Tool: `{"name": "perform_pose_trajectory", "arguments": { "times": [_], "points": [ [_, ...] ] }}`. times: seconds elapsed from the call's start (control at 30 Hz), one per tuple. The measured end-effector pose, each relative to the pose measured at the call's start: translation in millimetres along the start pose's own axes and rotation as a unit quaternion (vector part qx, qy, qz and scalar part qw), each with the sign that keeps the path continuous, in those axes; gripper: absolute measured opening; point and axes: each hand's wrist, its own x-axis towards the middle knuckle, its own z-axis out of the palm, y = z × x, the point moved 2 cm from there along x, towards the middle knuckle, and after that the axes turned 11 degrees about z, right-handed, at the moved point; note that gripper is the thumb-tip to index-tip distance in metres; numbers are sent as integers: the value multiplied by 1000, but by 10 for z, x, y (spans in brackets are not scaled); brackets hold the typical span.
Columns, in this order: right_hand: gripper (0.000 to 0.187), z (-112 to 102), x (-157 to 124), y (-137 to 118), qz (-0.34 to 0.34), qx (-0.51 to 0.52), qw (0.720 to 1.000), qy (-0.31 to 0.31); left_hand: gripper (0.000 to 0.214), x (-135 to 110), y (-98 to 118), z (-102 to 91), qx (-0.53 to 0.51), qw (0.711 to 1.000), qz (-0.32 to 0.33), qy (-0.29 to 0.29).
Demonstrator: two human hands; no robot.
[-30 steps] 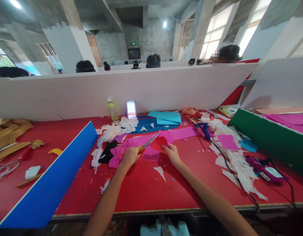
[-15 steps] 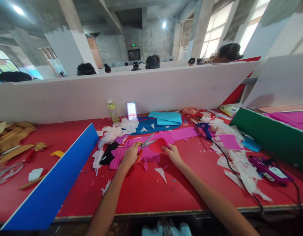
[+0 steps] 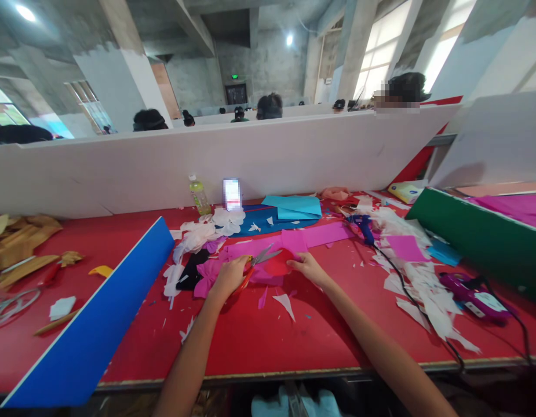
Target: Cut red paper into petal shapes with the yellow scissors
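Observation:
My left hand (image 3: 232,275) is closed around the orange handles of a pair of scissors (image 3: 263,257), whose blades are spread and point right. A red piece, apparently paper (image 3: 280,263), is pinched at its right edge by my right hand (image 3: 309,267). The scissor blades lie at the left edge of this red piece; whether they touch it I cannot tell. Beneath both hands are sheets of pink paper (image 3: 324,235) and crumpled pink pieces (image 3: 207,281). A white triangular scrap (image 3: 285,306) lies on the red table just below them.
A blue board (image 3: 106,307) stands at left and a green board (image 3: 476,243) at right. Glue guns, one blue (image 3: 363,227) and one purple (image 3: 474,296), trail cables among white scraps (image 3: 437,301). Behind are a bottle (image 3: 200,196), a phone (image 3: 232,194) and turquoise paper (image 3: 294,207).
The scissor blades have shifted slightly lower and now sit closer to the red piece. My right hand still pinches it, and a pink scrap below has tipped over.

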Motion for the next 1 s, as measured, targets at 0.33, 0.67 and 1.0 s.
{"name": "perform_pose_trajectory", "arguments": {
  "times": [0.33, 0.67, 1.0],
  "points": [
    [22, -8, -9, -45, -21, -26, 999, -12, 38, 6, 36, 1, 13, 1000, 5, -28],
    [24, -26, 1, -7, -15, -50, 998, -24, 32, 11, 15, -2, 11, 999, 9, -28],
    [24, -46, 4, 18, -15, -38, 999, -36, 27, -7, 23, -36, 18, 999, 23, -23]
  ]
}}
